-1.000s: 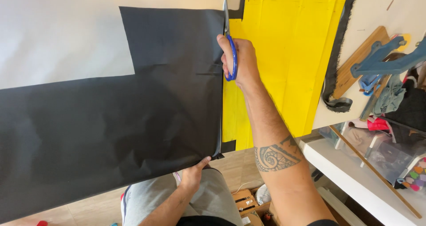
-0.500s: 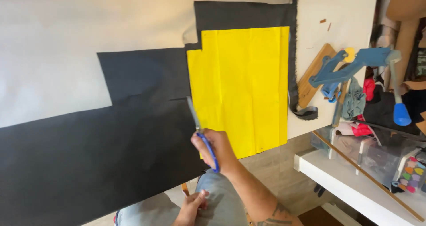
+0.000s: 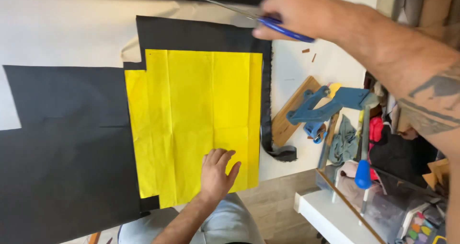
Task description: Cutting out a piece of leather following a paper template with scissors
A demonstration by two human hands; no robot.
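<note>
Scissors (image 3: 268,18), gripped by right hand (image 3: 292,11) at 12 o'clock, could skew the cut; left hand (image 3: 216,173), fingers spread, pins yellow sheet (image 3: 191,119) only at 6 o'clock.

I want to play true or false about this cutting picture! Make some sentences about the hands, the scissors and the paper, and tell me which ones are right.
1. The left hand lies flat on the yellow sheet. True.
2. The right hand holds red-handled scissors. False: the scissors have blue handles.
3. The scissors are at the far edge of the black sheet. True.
4. The yellow sheet lies under the black sheet. False: it lies on top of it.
5. A blue clamp lies to the right of the sheets. True.
6. The left hand holds a pencil. False: it is empty, fingers spread.
</note>
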